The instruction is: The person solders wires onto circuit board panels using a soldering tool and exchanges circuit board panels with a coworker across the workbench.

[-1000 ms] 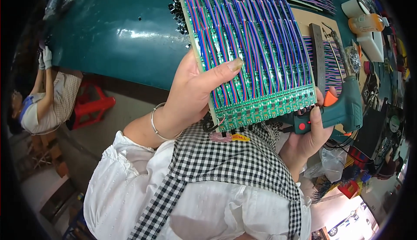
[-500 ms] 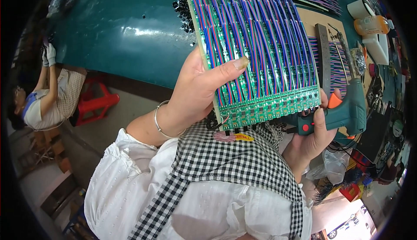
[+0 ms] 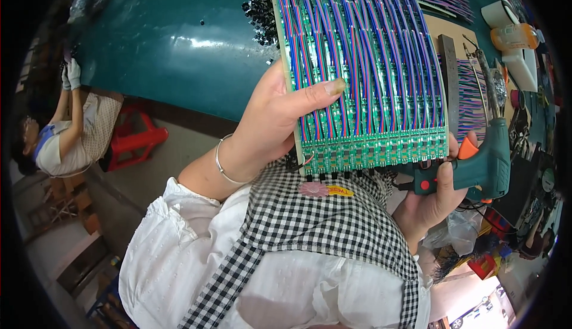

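Note:
My left hand (image 3: 280, 105) grips the left edge of a wide panel of green circuit boards (image 3: 369, 150), its thumb pressed across the front. Rows of blue, red and dark wires run up from the boards, and small black pieces show along the bottom edge. At the panel's lower right corner, my right hand (image 3: 435, 201) wraps round a dark green glue gun (image 3: 485, 165) with an orange trigger and a red button. Its thumb lies in front and fingertips show above the gun. The panel's back and the fingers behind it are hidden.
A heap of small black parts (image 3: 262, 13) lies on the green table (image 3: 173, 79). To the right are a metal bar (image 3: 448, 79), more wired strips (image 3: 471, 94) and an orange bottle (image 3: 515, 37). A gloved co-worker (image 3: 65, 132) sits at the far left near a red stool (image 3: 136, 138).
The panel's lower right corner has dropped a little, so its bottom edge lies more level. My right hand and the glue gun have shifted slightly down and right. Both grips stay the same.

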A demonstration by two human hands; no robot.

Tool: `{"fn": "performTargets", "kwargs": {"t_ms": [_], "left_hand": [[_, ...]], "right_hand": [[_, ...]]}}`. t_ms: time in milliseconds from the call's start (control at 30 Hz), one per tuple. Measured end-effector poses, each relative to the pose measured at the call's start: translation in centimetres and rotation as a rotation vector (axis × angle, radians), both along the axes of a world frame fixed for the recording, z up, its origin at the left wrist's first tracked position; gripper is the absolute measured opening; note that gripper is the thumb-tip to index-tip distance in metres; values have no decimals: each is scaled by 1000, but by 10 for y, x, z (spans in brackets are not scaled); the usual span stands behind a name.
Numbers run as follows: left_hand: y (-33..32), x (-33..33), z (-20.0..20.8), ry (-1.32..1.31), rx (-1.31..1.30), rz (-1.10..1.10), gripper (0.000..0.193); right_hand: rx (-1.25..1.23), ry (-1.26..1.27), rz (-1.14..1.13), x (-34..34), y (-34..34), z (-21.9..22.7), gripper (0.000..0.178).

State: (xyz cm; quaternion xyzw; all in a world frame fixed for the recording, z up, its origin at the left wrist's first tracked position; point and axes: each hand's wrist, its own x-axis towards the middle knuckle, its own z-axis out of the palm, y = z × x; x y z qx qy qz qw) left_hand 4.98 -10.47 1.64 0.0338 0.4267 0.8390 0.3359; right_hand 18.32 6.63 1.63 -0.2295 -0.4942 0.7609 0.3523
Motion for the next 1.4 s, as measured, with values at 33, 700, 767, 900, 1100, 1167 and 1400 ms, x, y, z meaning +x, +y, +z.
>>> {"fn": "performTargets", "kwargs": {"t_ms": [33, 700, 767, 900, 1100, 1167, 1400], "left_hand": [[0, 0, 0, -2, 5, -13, 33], [12, -55, -26, -107, 65, -261, 41], [13, -60, -32, -150, 106, -288, 43], [4, -74, -40, -138, 146, -380, 43], [-2, -107, -51, -40, 235, -612, 55], [-9, -115, -49, -19, 204, -672, 72], [-19, -135, -40, 173, 156, -846, 75]], "right_hand": [[2, 9, 9, 1, 1, 0, 77], [-15, -6, 90, 7, 0, 5, 76], [80, -72, 48, 6, 0, 2, 75], [152, -113, 25, 6, -6, 5, 73], [266, -71, -41, 14, -13, 1, 68], [295, -63, -55, 13, -15, -1, 67], [366, 4, -261, 15, -9, -5, 63]]}}
